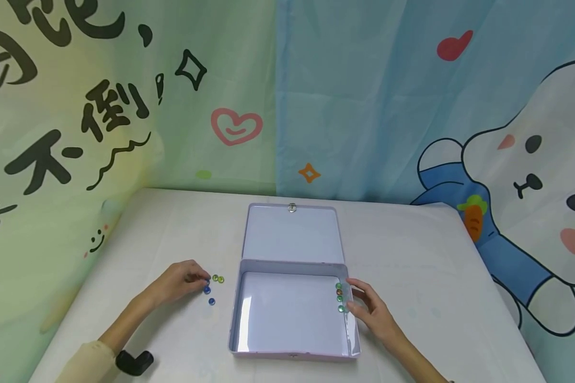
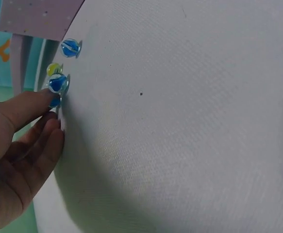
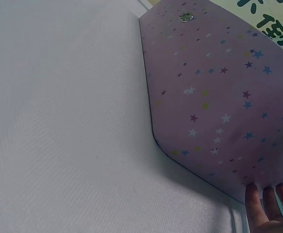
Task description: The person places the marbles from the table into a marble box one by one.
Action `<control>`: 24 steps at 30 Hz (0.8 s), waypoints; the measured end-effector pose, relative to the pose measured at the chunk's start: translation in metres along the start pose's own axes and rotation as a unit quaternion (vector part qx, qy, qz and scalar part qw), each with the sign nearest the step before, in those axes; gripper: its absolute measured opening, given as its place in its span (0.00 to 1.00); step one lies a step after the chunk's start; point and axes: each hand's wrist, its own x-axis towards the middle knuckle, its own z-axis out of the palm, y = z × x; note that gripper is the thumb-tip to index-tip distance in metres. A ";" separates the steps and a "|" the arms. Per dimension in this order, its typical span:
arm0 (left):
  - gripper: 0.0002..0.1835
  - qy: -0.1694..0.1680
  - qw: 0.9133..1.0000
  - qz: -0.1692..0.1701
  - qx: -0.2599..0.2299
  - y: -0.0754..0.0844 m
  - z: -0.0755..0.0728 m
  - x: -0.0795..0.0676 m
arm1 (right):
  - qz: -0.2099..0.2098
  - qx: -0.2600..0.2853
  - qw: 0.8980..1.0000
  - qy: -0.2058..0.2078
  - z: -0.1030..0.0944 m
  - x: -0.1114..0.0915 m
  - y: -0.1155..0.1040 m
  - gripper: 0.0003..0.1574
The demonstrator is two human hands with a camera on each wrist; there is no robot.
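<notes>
My left hand [image 1: 184, 279] is over the table left of the box, and its thumb and fingertips pinch a blue marble [image 2: 55, 102], partly hidden by the thumb. Two more blue marbles [image 1: 212, 301] and two yellow-green marbles [image 1: 221, 279] lie beside it on the cloth. A shallow lilac box [image 1: 235, 319] stands with its lid [image 1: 292, 234] folded back. Inside, along the right wall, several green and orange-brown marbles [image 1: 341, 308] form a row. My right hand [image 1: 374, 314] touches that right wall from outside with extended fingers; the right wrist view shows the fingertips against the star-printed side.
A white cloth [image 1: 412, 266] covers the table. Behind it hang printed curtains [image 1: 345, 106] with a cartoon animal at right. A black object [image 1: 134, 363] is at the left wrist, by the sleeve [image 1: 88, 361].
</notes>
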 end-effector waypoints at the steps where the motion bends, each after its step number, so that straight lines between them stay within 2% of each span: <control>1: 0.08 -0.001 1.000 0.002 0.000 0.000 0.000 0.000 | 0.001 0.000 1.000 0.000 0.000 0.000 0.000 0.33; 5: 0.08 -0.002 1.000 -0.011 -0.003 0.004 -0.003 0.000 | 0.006 -0.001 1.000 0.003 0.000 0.000 0.000 0.32; 12: 0.06 0.004 0.997 -0.083 -0.007 0.007 -0.014 0.001 | 0.003 0.009 1.000 -0.001 0.001 0.000 0.000 0.31; 18: 0.06 0.021 0.997 -0.061 -0.040 0.007 -0.029 0.005 | 0.003 0.004 1.000 -0.002 0.000 0.000 -0.002 0.32; 21: 0.07 0.030 0.997 -0.044 -0.054 0.014 -0.036 0.010 | 0.001 0.004 1.000 -0.004 0.000 0.000 -0.002 0.32; 24: 0.08 0.023 0.997 -0.035 -0.067 0.025 -0.042 0.014 | 0.000 0.007 1.000 -0.006 0.000 0.000 -0.001 0.32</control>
